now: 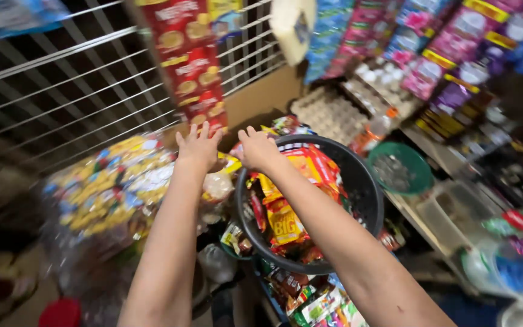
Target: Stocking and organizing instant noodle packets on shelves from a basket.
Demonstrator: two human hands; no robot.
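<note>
- Left hand [198, 147]: extended forward, back of hand up, fingers spread open, gripping nothing visible. It sits just beside the right hand, at its 9 o'clock, over a clear bag [216, 184].
- Right hand [256, 149]: reaches to the far rim of the basket [367, 200], at the rim's 11 o'clock. Fingers curl downward; whether they grip anything cannot be told.
- Basket: dark, round, plastic, tilted toward the camera, filled with red and yellow snack packets [286, 221].
- At 9 o'clock of the left hand: a large clear sack of yellow packets [101, 194].
- At 12 o'clock: red hanging strip [192, 66] on a wire grille [62, 91].
- At 3 o'clock of the basket: green bowl [401, 169]; egg tray [328, 112] beyond, at 1 o'clock.
</note>
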